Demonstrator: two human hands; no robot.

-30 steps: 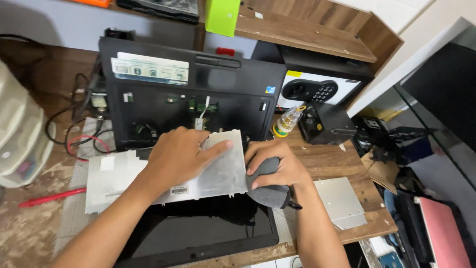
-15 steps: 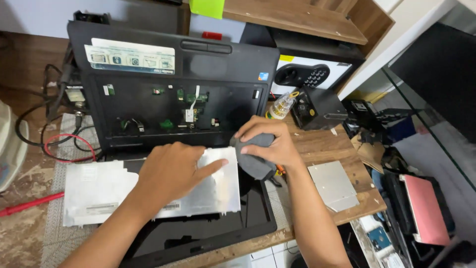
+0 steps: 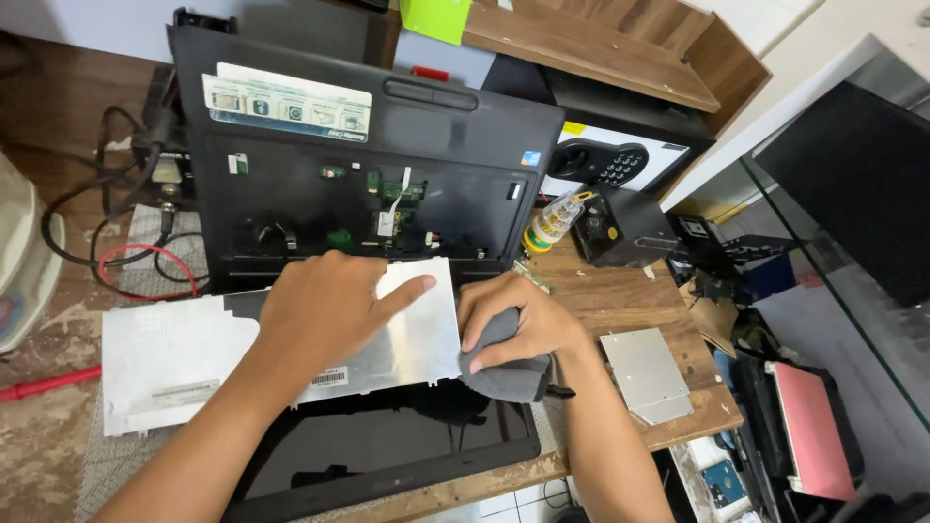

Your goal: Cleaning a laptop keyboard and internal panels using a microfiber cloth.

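Your left hand point(image 3: 325, 310) lies flat, fingers spread wide, on the silver keyboard panel point(image 3: 194, 353), pinning it face down across the opened black laptop point(image 3: 378, 184). Your right hand point(image 3: 513, 324) sits just beside the panel's right edge, curled around a grey cloth point(image 3: 509, 373) and gripping it against the laptop's glossy screen point(image 3: 387, 450).

A long white label with small pictograms point(image 3: 286, 102) runs along the laptop's upper left. A small blue square sticker point(image 3: 529, 157) sits near its right corner. A white barcode strip point(image 3: 329, 378) lies on the panel beneath your left wrist. A lime-green sheet point(image 3: 436, 17) hangs from the wooden shelf point(image 3: 591, 53) above. A silver drive caddy point(image 3: 647, 373) rests on the table point(image 3: 620, 300) to your right.

Since half a second ago, your right hand has dropped from the laptop's hinge area to the panel's lower right corner, and your left hand has stayed on the panel.
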